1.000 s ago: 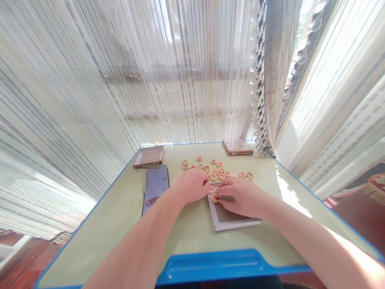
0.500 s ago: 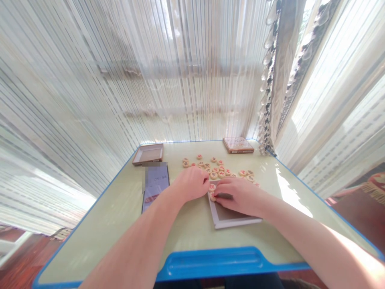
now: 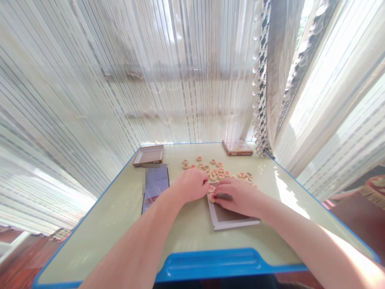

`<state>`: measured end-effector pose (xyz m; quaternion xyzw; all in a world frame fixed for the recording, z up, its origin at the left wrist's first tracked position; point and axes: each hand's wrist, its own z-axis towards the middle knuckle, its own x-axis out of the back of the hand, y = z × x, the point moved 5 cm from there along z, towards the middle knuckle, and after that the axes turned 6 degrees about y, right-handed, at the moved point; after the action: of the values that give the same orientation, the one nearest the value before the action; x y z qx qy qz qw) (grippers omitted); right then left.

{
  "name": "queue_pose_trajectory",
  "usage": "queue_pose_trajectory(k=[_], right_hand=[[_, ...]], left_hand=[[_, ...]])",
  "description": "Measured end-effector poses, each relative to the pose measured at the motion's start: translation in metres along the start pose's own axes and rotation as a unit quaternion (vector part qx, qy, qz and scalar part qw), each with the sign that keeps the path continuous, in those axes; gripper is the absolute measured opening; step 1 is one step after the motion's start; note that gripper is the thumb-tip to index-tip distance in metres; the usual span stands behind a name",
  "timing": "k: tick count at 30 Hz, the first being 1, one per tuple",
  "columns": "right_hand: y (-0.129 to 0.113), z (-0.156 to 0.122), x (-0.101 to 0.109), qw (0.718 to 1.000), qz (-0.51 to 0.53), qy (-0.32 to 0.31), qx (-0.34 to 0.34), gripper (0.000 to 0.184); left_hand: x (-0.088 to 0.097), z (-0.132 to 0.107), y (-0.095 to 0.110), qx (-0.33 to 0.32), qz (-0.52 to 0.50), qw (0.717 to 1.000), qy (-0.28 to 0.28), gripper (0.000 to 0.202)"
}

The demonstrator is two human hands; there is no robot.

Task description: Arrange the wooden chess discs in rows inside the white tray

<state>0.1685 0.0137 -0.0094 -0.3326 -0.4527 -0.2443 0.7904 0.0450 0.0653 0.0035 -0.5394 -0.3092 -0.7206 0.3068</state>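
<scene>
Several round wooden chess pieces point(image 3: 217, 171) with red and dark characters lie scattered on a pale green table point(image 3: 186, 228). A shallow white-rimmed tray point(image 3: 231, 218) sits in front of them. My right hand point(image 3: 237, 196) rests over the tray's far left corner, fingers curled and pinching a round piece point(image 3: 212, 197) at the tray's edge. My left hand point(image 3: 191, 186) is curled loosely just left of the tray, fingertips close to another piece point(image 3: 211, 188); what it holds, if anything, is hidden.
A phone point(image 3: 155, 188) lies left of my left hand. A brown box lid point(image 3: 148, 155) stands at the back left, a printed box point(image 3: 237, 147) at the back right. Sheer striped curtains surround the table. A blue handle rim point(image 3: 210, 265) runs along the near edge.
Both hands stay almost still over the tray corner. The view shifted slightly; my right hand's fingers edged a little along the pieces.
</scene>
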Motion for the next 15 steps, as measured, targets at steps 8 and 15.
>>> queue_pose_trajectory(k=[8, 15], right_hand=[[0.020, 0.004, 0.017, 0.994, -0.030, 0.084, -0.055, 0.019], [0.042, 0.004, 0.019, 0.991, -0.036, 0.063, -0.116, 0.017]], left_hand=[[0.002, 0.000, 0.001, -0.010, 0.029, 1.000, -0.002, 0.024], [0.004, 0.000, -0.009, 0.012, 0.031, 0.999, -0.002, 0.022]])
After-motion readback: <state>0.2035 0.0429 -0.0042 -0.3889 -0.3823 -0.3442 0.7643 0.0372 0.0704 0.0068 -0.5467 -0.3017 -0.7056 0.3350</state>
